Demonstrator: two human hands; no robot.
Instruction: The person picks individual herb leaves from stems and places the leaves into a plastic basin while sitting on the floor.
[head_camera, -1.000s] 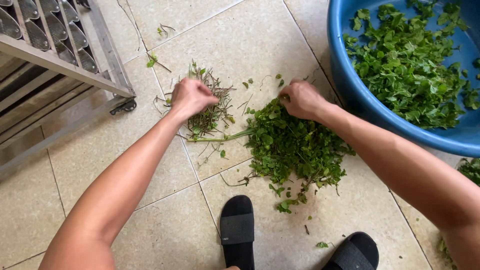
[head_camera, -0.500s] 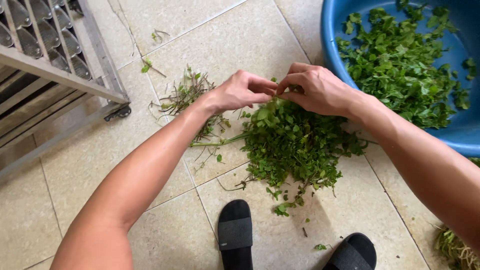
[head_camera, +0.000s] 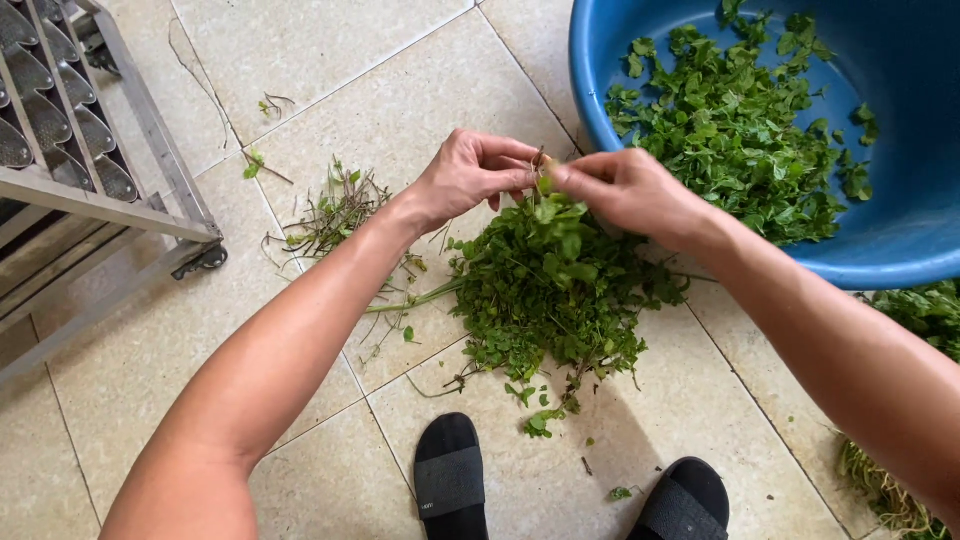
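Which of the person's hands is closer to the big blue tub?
Right. The right hand sits just beside the blue tub's rim, while the left hand is farther off, on the other side of the sprig both pinch.

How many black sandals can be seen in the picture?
2. One black sandal is at the bottom edge, just left of centre, below the pile of green herbs. The other black sandal is to its right, partly cut off by the bottom edge.
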